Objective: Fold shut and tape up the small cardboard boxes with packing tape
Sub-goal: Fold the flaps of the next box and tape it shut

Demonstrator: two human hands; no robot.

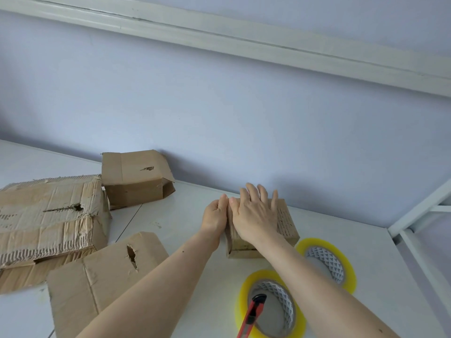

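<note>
Small brown cardboard box flaps pressed shut under flat-spread right hand, left hand steadying side; yellow-edged tape roll likely needed next.

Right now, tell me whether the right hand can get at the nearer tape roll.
Probably yes. The right hand lies flat on the small box, holding nothing. The nearer tape roll lies close below that forearm; only the red cutter rests across it.

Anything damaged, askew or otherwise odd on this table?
Yes. The large box at left is crushed, with torn, peeling facing and a gash. The near box and the far box each have a ripped hole. A red utility knife lies across a tape roll rather than on the table.
</note>
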